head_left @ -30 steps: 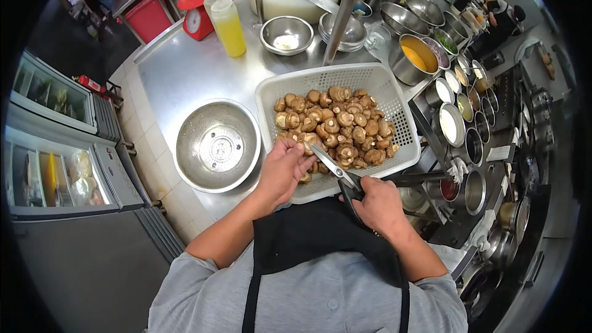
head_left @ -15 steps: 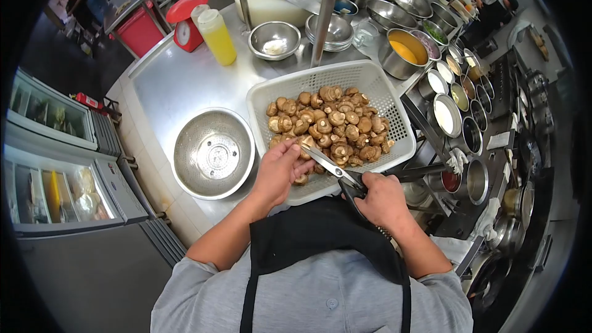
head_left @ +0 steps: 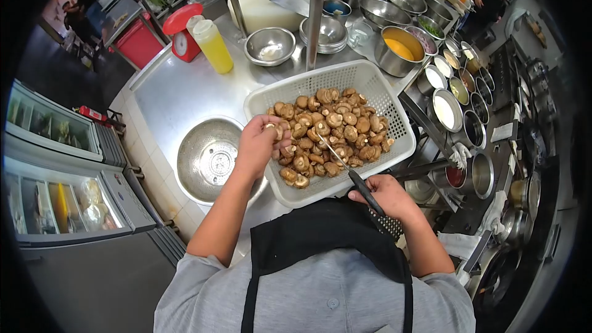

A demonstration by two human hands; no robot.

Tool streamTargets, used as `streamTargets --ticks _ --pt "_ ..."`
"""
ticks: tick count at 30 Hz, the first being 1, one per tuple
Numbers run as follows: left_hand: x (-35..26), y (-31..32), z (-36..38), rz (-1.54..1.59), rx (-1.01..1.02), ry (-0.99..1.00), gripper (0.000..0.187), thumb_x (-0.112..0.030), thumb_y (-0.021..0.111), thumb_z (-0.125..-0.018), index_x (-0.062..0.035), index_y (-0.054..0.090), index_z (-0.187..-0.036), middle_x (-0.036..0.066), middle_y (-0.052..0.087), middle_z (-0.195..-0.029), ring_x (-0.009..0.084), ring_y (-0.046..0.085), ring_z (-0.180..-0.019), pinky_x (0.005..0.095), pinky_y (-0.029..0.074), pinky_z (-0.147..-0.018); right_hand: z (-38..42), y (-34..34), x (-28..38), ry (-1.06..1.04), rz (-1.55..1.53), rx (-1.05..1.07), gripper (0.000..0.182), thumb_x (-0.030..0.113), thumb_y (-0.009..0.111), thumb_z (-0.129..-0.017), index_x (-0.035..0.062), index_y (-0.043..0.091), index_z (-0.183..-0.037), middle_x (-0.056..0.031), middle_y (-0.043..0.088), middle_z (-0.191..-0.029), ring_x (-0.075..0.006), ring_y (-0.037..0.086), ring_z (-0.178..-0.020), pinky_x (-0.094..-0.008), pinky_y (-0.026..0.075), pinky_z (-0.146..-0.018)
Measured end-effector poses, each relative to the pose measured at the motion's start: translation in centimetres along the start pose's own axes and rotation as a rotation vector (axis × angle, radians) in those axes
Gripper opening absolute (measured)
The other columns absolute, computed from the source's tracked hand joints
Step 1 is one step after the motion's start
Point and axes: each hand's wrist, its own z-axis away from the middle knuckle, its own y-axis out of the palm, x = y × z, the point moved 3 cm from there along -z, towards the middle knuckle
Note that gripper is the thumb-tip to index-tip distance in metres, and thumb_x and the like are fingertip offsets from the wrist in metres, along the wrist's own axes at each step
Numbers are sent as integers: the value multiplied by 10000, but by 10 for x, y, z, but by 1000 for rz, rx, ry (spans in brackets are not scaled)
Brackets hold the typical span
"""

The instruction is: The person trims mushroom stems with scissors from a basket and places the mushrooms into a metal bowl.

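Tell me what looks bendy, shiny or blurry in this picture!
Head view: black corners, and the room bends near the edges; same head view: white glare on the steel table; head view again: mushrooms fairly clear, faraway people at upper left dim and fuzzy.

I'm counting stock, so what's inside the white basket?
Brown mushrooms lie heaped inside the basket, some showing pale stems. The heap covers much of its bottom, and the left hand part of its left side; anything underneath can't be seen.

Perforated basket (head_left: pixel 274 186), matt pale plastic; round bowl (head_left: pixel 197 148), brushed metal; worktop (head_left: pixel 161 95), smooth, glossy metal; scissors (head_left: pixel 361 186), shiny metal blades, black plastic-looking handles; apron (head_left: pixel 327 225), matt black cloth.
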Motion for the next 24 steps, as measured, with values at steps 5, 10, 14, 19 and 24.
streamTargets --ticks 5,10,14,19,24 --pt "10 11 -12 -242 56 141 199 48 636 -843 0 508 -987 89 634 -907 147 653 -806 259 559 -672 5 -1 0 -56 90 -126 471 416 837 -745 4 614 -696 -14 538 -595 -104 480 -580 -293 429 -542" --pt "16 10 -14 -643 -20 390 298 -18 754 -796 2 514 -972 71 614 -853 128 625 -845 287 533 -707 6 0 -8 -76 49 -202 490 418 837 -739 1 588 -673 -21 517 -578 -112 456 -566 -311 409 -526" --pt "0 9 -24 -706 -81 445 254 -56 721 -808 17 609 -1024 112 637 -886 194 648 -874 336 533 -775 9 -2 -7 -87 51 -228 493 419 833 -741 1 582 -668 -22 512 -575 -115 455 -560 -315 403 -521" --pt "2 25 -51 -1599 8 285 172 -52 594 -805 7 704 -923 217 656 -1077 329 652 -996 394 540 -831 8 -1 -1 -51 50 -210 475 404 835 -740 -2 596 -681 -16 518 -583 -113 465 -563 -312 405 -520" --pt "25 23 -55 -1575 -88 456 240 -2 583 -774 40 676 -991 244 665 -992 355 689 -849 429 563 -767 11 -2 4 -88 35 -254 464 393 837 -737 -3 600 -688 -14 520 -588 -114 467 -566 -312 408 -523"
